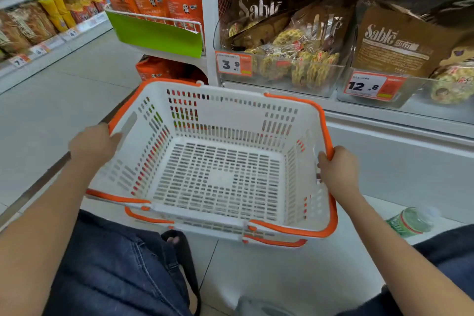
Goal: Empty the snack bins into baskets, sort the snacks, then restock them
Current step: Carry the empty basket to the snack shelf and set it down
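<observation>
Basket [302, 136], white with orange rim, empty, held below the snack bins [279, 77].
Left hand [93, 145] grips its left rim; right hand [338, 170] grips its right rim.

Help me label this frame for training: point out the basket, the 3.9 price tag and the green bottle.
basket [164, 209]: head view, on the white near rim.
3.9 price tag [230, 64]: head view, on the printed digits.
green bottle [410, 223]: head view, on the body, lying on the floor at right.
</observation>
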Action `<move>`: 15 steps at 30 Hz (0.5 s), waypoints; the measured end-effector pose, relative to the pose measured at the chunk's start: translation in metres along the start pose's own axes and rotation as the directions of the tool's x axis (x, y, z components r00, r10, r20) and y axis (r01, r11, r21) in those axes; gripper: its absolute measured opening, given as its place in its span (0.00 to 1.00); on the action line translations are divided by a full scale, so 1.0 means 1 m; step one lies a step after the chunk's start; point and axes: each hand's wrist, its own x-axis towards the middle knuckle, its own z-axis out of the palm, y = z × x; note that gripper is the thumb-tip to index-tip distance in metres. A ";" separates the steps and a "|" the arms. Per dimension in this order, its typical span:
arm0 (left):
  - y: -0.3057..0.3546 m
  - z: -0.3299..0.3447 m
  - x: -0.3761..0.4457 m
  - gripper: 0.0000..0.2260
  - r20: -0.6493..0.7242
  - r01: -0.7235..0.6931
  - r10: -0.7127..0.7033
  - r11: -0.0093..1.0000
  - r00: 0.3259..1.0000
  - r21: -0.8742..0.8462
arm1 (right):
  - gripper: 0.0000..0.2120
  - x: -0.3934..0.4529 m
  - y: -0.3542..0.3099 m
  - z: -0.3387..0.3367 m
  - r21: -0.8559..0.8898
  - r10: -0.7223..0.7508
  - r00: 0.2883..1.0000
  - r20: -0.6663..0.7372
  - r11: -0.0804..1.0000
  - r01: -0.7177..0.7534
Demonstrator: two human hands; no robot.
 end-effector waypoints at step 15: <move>0.077 -0.122 -0.034 0.13 0.255 -0.091 0.174 0.947 0.951 -0.307 | 0.05 0.000 0.003 -0.164 0.111 0.051 0.998 0.021 0.992 -0.053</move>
